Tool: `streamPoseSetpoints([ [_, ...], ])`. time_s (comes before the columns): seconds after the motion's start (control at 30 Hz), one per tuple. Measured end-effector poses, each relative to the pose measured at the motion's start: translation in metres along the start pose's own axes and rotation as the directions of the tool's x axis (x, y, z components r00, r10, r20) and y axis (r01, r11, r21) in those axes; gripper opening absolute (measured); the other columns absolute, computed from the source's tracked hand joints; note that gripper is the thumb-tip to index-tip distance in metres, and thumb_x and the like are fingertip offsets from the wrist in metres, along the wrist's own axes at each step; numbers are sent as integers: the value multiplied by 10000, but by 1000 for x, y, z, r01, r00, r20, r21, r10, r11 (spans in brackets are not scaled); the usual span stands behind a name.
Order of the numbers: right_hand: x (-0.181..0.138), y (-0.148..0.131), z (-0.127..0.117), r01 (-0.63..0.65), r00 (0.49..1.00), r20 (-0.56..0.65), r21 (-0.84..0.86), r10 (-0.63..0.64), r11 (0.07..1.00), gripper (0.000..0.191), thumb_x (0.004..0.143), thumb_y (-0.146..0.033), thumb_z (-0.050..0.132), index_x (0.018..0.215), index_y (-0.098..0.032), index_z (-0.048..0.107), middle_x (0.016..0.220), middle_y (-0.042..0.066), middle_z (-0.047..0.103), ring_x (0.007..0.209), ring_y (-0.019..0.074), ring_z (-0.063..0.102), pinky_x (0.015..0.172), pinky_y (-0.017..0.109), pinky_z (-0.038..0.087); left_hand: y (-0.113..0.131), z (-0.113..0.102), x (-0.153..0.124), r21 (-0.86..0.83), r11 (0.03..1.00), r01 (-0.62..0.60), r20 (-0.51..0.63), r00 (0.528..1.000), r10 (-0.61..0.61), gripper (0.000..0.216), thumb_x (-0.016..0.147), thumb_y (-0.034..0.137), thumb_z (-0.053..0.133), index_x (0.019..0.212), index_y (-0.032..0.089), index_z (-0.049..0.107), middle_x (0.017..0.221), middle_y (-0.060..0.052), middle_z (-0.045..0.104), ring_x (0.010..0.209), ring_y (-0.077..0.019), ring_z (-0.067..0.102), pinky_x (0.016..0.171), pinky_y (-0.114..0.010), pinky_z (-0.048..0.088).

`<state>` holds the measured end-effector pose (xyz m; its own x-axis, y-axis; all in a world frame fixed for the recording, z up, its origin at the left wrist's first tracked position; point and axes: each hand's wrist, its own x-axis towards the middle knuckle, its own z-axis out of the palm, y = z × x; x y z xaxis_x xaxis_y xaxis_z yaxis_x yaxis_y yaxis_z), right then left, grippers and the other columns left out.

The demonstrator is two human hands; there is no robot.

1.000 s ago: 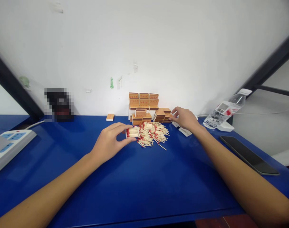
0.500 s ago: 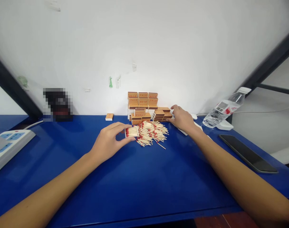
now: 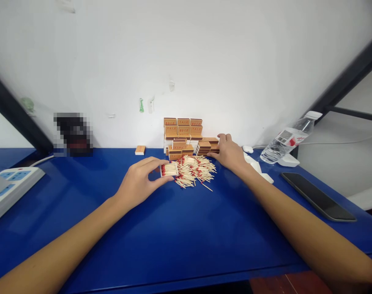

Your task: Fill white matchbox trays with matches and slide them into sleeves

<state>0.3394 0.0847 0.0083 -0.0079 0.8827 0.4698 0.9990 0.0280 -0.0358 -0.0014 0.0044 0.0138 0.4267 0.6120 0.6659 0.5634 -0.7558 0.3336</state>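
My left hand (image 3: 140,178) is closed on a small white matchbox tray (image 3: 177,169), thumb below and fingers above. Matches with red heads fill the tray, which is held at the left edge of a loose pile of matches (image 3: 198,167). At the right end of the low stack of orange matchbox covers (image 3: 203,148), my right hand (image 3: 230,154) has its thumb and fingers spread around the outer covers. Whether its fingertips press on a cover is hard to see. Taller rows of matchboxes (image 3: 183,130) stand behind the pile, against the wall.
One matchbox (image 3: 140,150) lies alone on the left of the blue table (image 3: 173,237). White pieces (image 3: 255,165), a tilted water bottle (image 3: 290,139) and a phone (image 3: 317,196) are on the right. A power strip (image 3: 17,188) is at the far left.
My right hand has moved a little left, closer around the end of the cover stack, uncovering more of the white pieces. My left hand holds the filled tray almost still.
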Motion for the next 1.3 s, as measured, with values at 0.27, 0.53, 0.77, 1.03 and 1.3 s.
streamPoseSetpoints([
  [0.27, -18, -36, -49, -2, 997, 74, 446, -35, 895, 269, 947, -441, 625, 966, -184, 705, 983, 124, 714, 819, 243, 633, 714, 370, 449, 0, 1, -2, 17, 1000, -25, -32, 999, 25, 444, 893, 458, 796, 1264, 231, 708, 1085, -57, 784, 950, -220, 730, 887, -401, 615],
  [0.53, -55, -95, -61, -296, 800, 485, 831, -354, 471, 506, 937, -652, 608, 751, -191, 700, 620, 3, 567, 528, 113, 393, 487, 281, 268, 8, 6, -3, -47, 998, -41, 7, 999, 42, 515, 848, 490, 824, 1285, 248, 699, 1130, -56, 789, 985, -220, 743, 899, -383, 621],
  [0.77, -55, -94, -67, -329, 748, 536, 812, -392, 482, 534, 920, -674, 625, 672, -203, 661, 526, -34, 436, 478, 105, 325, 470, 285, 212, 9, 7, -4, -61, 998, -33, 14, 999, 34, 515, 835, 454, 844, 1281, 241, 699, 1169, -55, 784, 1026, -225, 744, 929, -387, 617],
  [1.03, -44, -51, -69, -273, 775, 526, 778, -351, 566, 536, 895, -725, 627, 721, -222, 690, 541, -41, 428, 502, 116, 318, 496, 297, 225, 6, 3, -1, -39, 999, -25, -12, 1000, 25, 502, 848, 456, 833, 1268, 220, 690, 1143, -60, 784, 1040, -228, 740, 953, -400, 608],
  [1.3, -32, 11, -53, -248, 889, 448, 642, -92, 726, 572, 855, -761, 630, 773, -204, 730, 548, -19, 482, 486, 120, 386, 490, 294, 281, 1, 1, -1, 16, 999, -39, -19, 999, 40, 416, 886, 415, 814, 1234, 217, 700, 1055, -33, 787, 994, -203, 729, 918, -366, 591],
])
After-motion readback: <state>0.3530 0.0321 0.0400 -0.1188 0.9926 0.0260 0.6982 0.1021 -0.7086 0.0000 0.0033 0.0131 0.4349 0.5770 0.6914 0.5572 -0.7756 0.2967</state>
